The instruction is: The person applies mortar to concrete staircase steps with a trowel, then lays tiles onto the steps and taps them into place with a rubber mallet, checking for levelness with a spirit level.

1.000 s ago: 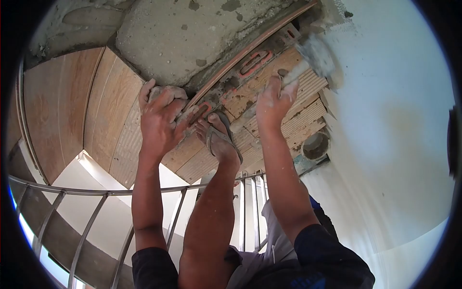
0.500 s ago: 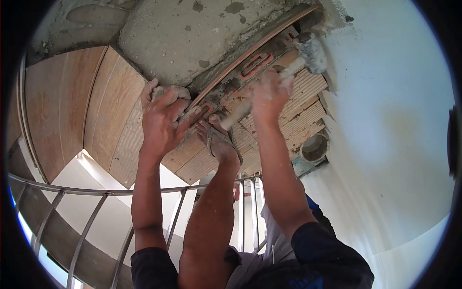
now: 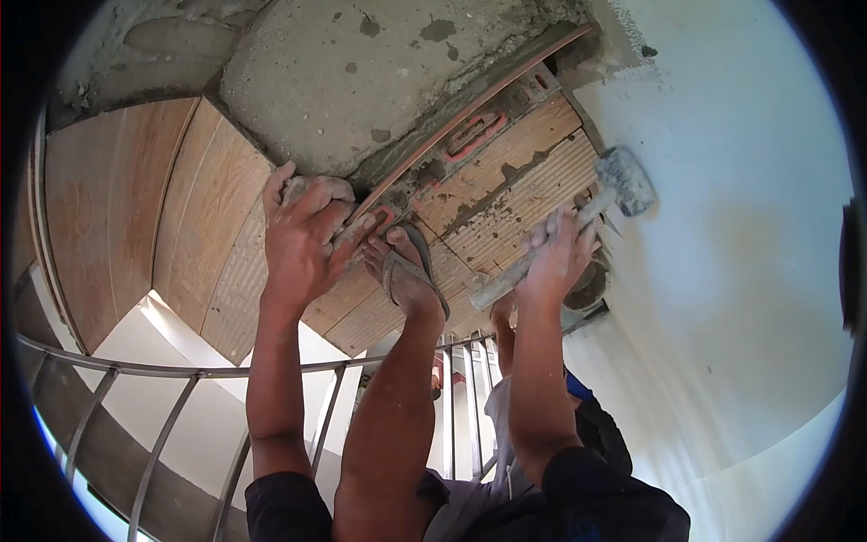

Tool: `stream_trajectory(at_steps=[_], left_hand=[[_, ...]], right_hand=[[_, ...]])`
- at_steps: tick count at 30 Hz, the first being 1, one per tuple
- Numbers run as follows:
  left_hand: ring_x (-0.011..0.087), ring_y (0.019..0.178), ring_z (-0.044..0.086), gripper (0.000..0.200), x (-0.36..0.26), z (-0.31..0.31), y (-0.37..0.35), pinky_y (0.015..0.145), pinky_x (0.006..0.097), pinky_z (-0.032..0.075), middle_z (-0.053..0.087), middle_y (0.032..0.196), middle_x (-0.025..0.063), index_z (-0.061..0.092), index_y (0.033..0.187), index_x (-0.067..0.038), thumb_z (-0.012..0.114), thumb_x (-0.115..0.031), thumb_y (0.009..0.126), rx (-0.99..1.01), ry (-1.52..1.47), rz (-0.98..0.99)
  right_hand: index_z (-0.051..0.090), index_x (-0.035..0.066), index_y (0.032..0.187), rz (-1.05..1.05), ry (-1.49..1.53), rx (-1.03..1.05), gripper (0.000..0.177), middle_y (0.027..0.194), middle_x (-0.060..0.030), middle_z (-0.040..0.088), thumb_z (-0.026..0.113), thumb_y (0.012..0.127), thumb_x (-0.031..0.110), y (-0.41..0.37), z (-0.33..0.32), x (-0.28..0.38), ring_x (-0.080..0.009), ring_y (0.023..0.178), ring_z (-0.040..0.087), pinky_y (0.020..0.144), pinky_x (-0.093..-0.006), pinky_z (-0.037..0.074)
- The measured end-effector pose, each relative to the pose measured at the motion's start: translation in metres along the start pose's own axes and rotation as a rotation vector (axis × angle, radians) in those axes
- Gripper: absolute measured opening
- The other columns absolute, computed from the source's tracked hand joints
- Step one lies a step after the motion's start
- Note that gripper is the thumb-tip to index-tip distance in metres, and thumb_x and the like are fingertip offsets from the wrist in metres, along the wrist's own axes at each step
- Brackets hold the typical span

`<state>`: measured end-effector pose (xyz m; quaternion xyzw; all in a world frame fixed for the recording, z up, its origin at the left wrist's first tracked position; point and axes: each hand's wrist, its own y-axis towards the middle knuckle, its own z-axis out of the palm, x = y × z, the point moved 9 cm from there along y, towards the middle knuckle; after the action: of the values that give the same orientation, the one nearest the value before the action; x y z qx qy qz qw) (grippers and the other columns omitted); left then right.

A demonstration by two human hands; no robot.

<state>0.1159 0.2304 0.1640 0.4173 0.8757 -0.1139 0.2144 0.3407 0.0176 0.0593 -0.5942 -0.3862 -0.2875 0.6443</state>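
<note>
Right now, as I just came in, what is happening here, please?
The person's right hand holds a mallet, its head showing against the wall. The left hand grips a grey lump at the near end of a long level, which lies along the edge of the tiles. A sandalled foot is beside it.

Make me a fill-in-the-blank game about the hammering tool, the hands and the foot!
The hand holding the mallet is the person's ____ one.
The other hand is at the ____ (near or far) end of the long level.
The foot wears a sandal, not a closed ____.

Missing words: right; near; shoe.
</note>
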Motion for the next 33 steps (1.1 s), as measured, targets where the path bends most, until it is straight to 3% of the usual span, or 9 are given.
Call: stream_trajectory(at_steps=[1,3,7,9,11,14,25,27,33], left_hand=[[0.0264,0.098,0.067,0.018,0.000,-0.001,0.001,0.118,0.0510,0.027,0.068,0.100,0.0054,0.070,0.087,-0.004,0.080,-0.011,0.073,-0.003,-0.005,-0.002],[0.0264,0.098,0.067,0.018,-0.001,-0.002,0.003,0.119,0.0509,0.027,0.068,0.100,0.0054,0.070,0.087,-0.004,0.080,-0.011,0.073,-0.017,-0.015,0.012],[0.0266,0.098,0.067,0.018,0.001,0.000,-0.002,0.119,0.0509,0.027,0.068,0.100,0.0055,0.070,0.086,-0.005,0.080,-0.011,0.073,-0.028,0.009,0.006],[0.0266,0.098,0.067,0.018,0.000,0.001,0.001,0.119,0.0510,0.027,0.067,0.100,0.0056,0.070,0.086,-0.005,0.080,-0.010,0.072,-0.020,0.008,0.021],[0.0263,0.099,0.067,0.018,0.000,0.001,0.001,0.119,0.0516,0.026,0.067,0.099,0.0058,0.069,0.086,-0.005,0.080,-0.010,0.072,-0.001,0.010,-0.002],[0.0263,0.100,0.067,0.018,0.001,0.001,0.001,0.119,0.0519,0.026,0.067,0.099,0.0061,0.069,0.086,-0.005,0.080,-0.010,0.073,0.009,0.007,-0.004],[0.0271,0.098,0.067,0.019,0.000,-0.001,0.005,0.119,0.0516,0.026,0.068,0.100,0.0064,0.068,0.086,-0.004,0.079,-0.007,0.070,0.004,0.008,0.000],[0.0272,0.098,0.067,0.019,-0.002,0.000,-0.001,0.119,0.0513,0.026,0.068,0.100,0.0065,0.068,0.085,-0.004,0.079,-0.007,0.070,-0.002,-0.002,-0.003],[0.0277,0.098,0.067,0.021,0.000,-0.002,0.000,0.119,0.0529,0.027,0.068,0.100,0.0064,0.070,0.088,-0.004,0.079,-0.006,0.069,-0.017,-0.002,-0.011]], right_hand=[[0.053,0.012,0.128,-0.006,0.005,-0.007,0.042,0.071,0.0031,0.047,0.053,0.106,0.047,-0.011,-0.012,-0.003,-0.0102,0.053,0.044,0.048,-0.0274,0.039],[0.054,0.013,0.127,0.391,-0.013,-0.013,0.053,0.065,0.0054,0.039,0.043,0.106,0.060,-0.033,-0.032,-0.047,-0.0100,0.050,0.038,0.045,-0.0267,0.033],[0.056,0.010,0.120,0.493,0.251,0.007,0.049,0.064,0.0046,0.037,0.047,0.106,0.056,-0.038,-0.021,-0.063,-0.0090,0.048,0.035,0.042,-0.0265,0.030],[0.056,0.012,0.112,0.518,0.567,0.115,0.047,0.064,0.0053,0.038,0.045,0.106,0.057,-0.033,0.019,-0.071,-0.0092,0.047,0.035,0.041,-0.0273,0.029],[0.055,0.014,0.105,0.644,0.553,0.009,0.047,0.063,0.0057,0.037,0.043,0.106,0.059,-0.028,0.071,-0.076,-0.0093,0.047,0.035,0.040,-0.0275,0.027],[0.051,0.021,0.105,0.648,0.368,0.265,0.048,0.061,0.0055,0.036,0.037,0.104,0.067,-0.005,0.089,-0.083,-0.0114,0.046,0.032,0.043,-0.0303,0.029],[0.050,0.016,0.097,0.596,0.204,0.191,0.050,0.059,0.0048,0.035,0.041,0.104,0.065,-0.016,0.091,-0.061,-0.0122,0.046,0.034,0.042,-0.0309,0.029],[0.050,0.017,0.098,0.484,0.406,0.050,0.048,0.062,0.0042,0.035,0.044,0.103,0.064,-0.032,0.082,-0.048,-0.0122,0.046,0.034,0.042,-0.0312,0.029],[0.050,0.015,0.099,0.615,0.231,0.211,0.052,0.064,0.0033,0.035,0.043,0.102,0.067,-0.026,0.091,-0.072,-0.0132,0.048,0.035,0.043,-0.0309,0.030]])
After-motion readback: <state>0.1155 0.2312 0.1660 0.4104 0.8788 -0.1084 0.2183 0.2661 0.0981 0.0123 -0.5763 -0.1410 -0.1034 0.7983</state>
